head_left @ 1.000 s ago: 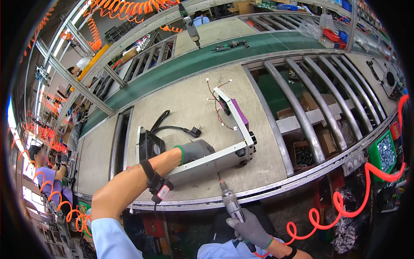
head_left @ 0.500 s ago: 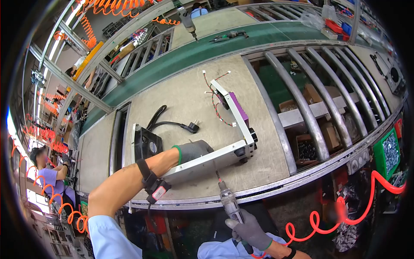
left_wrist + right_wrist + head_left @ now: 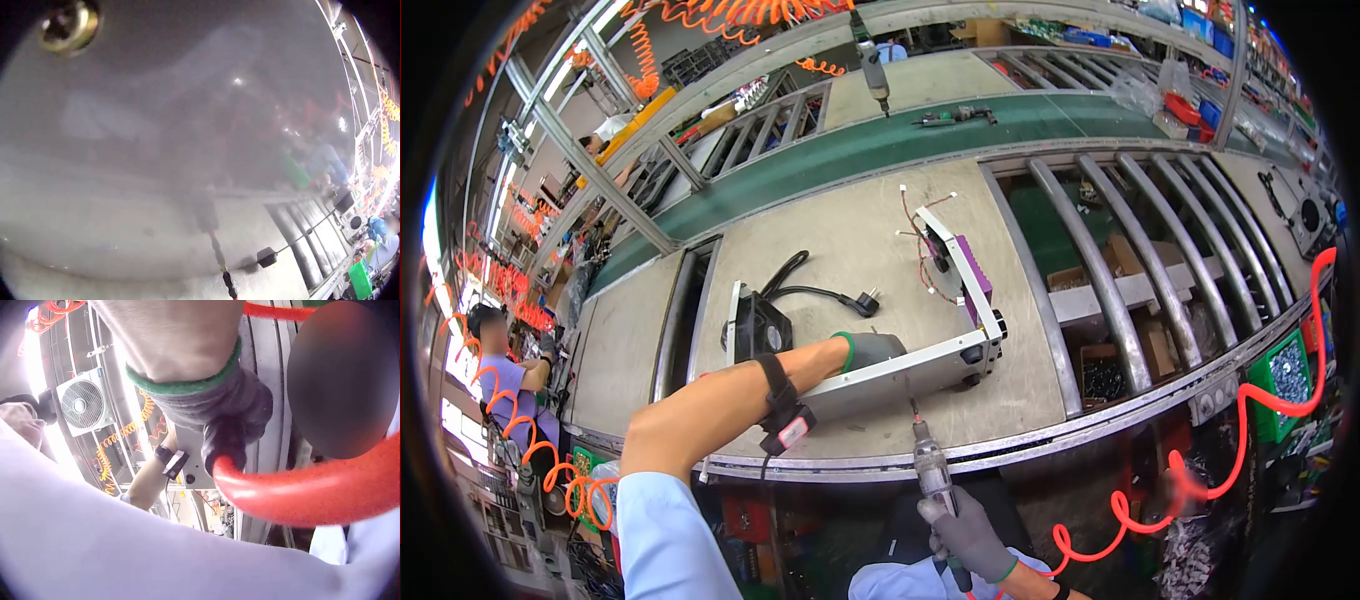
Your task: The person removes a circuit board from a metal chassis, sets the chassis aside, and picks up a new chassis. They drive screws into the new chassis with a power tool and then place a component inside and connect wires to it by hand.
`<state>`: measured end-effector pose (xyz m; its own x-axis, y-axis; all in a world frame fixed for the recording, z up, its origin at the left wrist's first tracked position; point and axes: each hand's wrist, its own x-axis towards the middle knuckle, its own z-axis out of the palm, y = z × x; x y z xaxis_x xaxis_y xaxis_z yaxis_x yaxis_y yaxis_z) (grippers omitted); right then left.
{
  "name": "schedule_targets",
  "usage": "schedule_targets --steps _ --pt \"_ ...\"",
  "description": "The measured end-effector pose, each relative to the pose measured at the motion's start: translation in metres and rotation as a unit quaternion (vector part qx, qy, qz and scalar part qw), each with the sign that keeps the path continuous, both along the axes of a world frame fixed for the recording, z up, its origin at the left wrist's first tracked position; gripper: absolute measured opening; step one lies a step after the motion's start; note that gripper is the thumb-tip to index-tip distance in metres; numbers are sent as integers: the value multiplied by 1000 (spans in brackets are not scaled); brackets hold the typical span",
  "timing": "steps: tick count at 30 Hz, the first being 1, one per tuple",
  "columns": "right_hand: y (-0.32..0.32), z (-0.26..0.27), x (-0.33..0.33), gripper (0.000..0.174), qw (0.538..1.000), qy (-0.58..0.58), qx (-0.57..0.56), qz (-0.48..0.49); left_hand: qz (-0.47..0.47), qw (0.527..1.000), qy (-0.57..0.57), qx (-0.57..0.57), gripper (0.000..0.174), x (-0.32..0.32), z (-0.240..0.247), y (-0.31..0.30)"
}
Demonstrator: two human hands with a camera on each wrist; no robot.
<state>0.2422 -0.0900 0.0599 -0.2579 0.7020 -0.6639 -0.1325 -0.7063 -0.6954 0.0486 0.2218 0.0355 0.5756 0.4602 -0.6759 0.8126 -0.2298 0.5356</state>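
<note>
In the head view, a U-shaped metal frame (image 3: 900,378) stands on the worktable, its long panel facing the person. The left hand (image 3: 876,350) reaches over that panel, and its fingers are hidden behind it. Below, the right hand (image 3: 972,540) grips a power screwdriver (image 3: 932,465), whose bit points up at the panel's outer face; whether it touches is unclear. A black fan (image 3: 762,325) sits at the frame's left end, a purple part (image 3: 974,278) at its right. The right wrist view shows the gloved right hand (image 3: 187,403) around the tool's end, joined to a red hose (image 3: 300,490).
A black power cord (image 3: 825,292) and thin wires (image 3: 924,262) lie within the frame. Metal rollers (image 3: 1108,285) flank the table (image 3: 800,215) on the right. Beyond runs a green belt (image 3: 800,172) under a hanging screwdriver (image 3: 873,72). A coiled red hose (image 3: 1230,455) trails at lower right.
The head view has shifted, so the scene sits lower and slightly farther right than half a second ago. The left hand stays behind the panel, and the right hand keeps its grip on the screwdriver.
</note>
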Motion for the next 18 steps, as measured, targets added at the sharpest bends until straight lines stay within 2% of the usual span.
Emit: schedule_targets --steps 2,4,6,8,10,12,14,18 --pt "-2 -5 0 37 1000 -17 19 2 15 1000 -18 -16 55 2 2 2" --pt "-1 -5 6 37 998 -36 44 9 10 990 14 140 48 9 22 1" --pt "-6 -5 12 37 997 -54 57 15 78 969 76 223 40 36 92 -24" --pt "-15 -7 22 36 995 -67 65 29 195 915 -124 331 37 26 131 -48" --pt "-21 -4 29 35 994 -77 68 41 231 866 -245 370 24 15 161 -96" --pt "-26 -1 30 34 995 -79 57 32 189 865 -250 391 17 -4 151 -145" --pt "-29 -1 32 34 996 -72 50 20 141 863 -212 436 14 -9 106 -184" --pt "-30 -2 30 36 994 -95 54 17 171 858 -70 480 18 -8 7 -206"
